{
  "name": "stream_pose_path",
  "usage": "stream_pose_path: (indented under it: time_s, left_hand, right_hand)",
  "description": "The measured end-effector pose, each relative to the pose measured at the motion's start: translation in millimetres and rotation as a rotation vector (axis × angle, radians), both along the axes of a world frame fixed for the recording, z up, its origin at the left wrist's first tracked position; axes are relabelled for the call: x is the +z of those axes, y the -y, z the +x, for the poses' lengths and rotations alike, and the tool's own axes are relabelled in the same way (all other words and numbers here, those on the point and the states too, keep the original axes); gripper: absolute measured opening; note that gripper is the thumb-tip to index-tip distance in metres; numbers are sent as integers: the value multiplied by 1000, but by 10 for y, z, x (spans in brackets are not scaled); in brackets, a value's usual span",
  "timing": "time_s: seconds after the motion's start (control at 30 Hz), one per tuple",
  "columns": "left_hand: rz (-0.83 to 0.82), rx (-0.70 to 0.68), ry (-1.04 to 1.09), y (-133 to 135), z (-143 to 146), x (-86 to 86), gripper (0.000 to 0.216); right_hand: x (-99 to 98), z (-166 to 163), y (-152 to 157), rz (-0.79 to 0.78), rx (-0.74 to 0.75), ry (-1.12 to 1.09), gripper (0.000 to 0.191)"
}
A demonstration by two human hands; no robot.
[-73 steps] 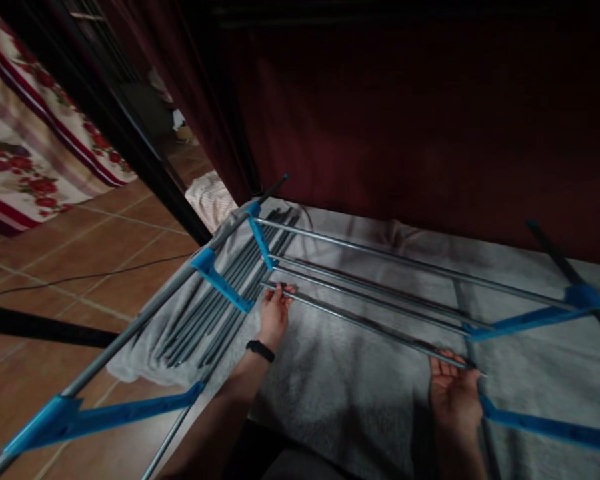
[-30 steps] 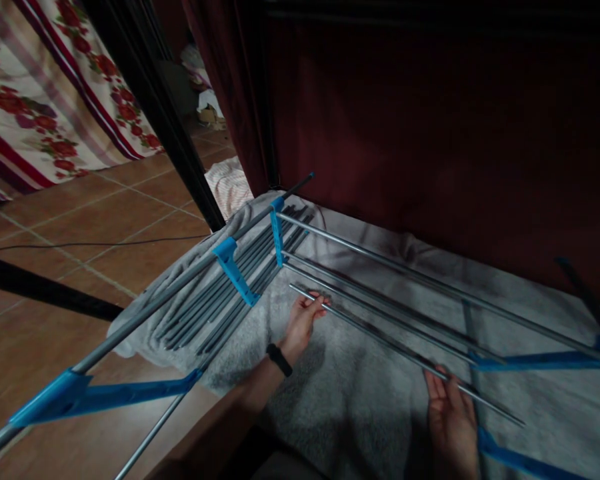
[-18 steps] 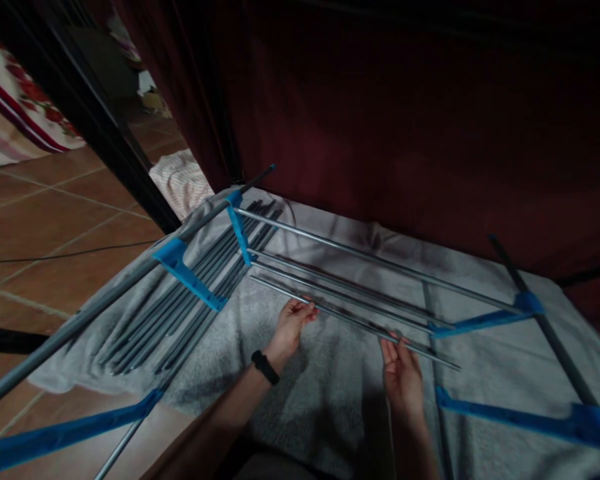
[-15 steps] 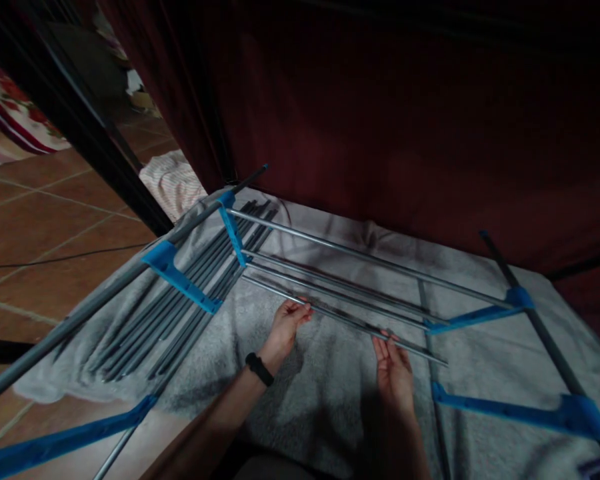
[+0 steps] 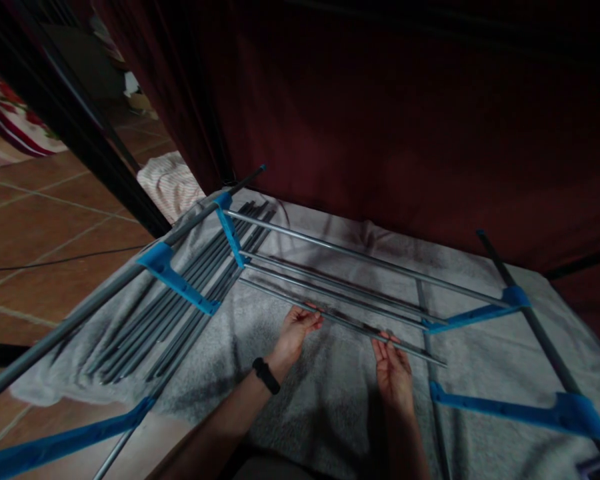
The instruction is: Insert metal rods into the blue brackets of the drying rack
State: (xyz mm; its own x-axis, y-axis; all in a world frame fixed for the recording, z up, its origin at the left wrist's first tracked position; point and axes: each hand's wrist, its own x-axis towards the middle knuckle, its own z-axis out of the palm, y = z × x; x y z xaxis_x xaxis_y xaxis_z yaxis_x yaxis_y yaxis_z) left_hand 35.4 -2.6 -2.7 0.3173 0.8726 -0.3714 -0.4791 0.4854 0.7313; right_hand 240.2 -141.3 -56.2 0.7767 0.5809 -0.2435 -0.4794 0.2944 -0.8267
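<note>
A loose grey metal rod (image 5: 340,319) lies across in front of me, held by both hands. My left hand (image 5: 298,331), with a black band on the wrist, grips the rod near its middle left. My right hand (image 5: 392,370) holds it from below further right, fingers curled up around it. The rod's left end points toward a blue plastic bracket (image 5: 229,228) of a partly built rack. Two more rods (image 5: 330,283) sit just beyond, seated in that bracket.
The rack frame has blue side arms at left (image 5: 177,280) and right (image 5: 480,312), (image 5: 510,413). A bundle of spare rods (image 5: 180,307) lies on a grey towel (image 5: 330,400). Dark red fabric (image 5: 405,133) stands behind. Tiled floor (image 5: 40,247) and a cable lie to the left.
My hands have slid closer together along the rod, the right one moving left from its far end. The rod's left end has drawn nearer the blue bracket. The view has shifted right.
</note>
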Motion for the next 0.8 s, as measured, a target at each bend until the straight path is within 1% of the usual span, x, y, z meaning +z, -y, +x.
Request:
stream_pose_path:
  time_s: [0.33, 0.57, 0.7, 0.8]
  left_hand:
    - [8, 10, -1, 59, 84, 46, 38]
    - [46, -32, -25, 155, 146, 179, 38]
    - [90, -40, -31, 219, 196, 264, 37]
    - [131, -58, -26, 251, 241, 281, 37]
  right_hand:
    - [-8, 55, 32, 14, 31, -35, 19]
    - [-15, 64, 34, 43, 53, -54, 15]
    - [-20, 81, 39, 32, 54, -98, 19]
    - [-72, 118, 58, 28, 50, -87, 22]
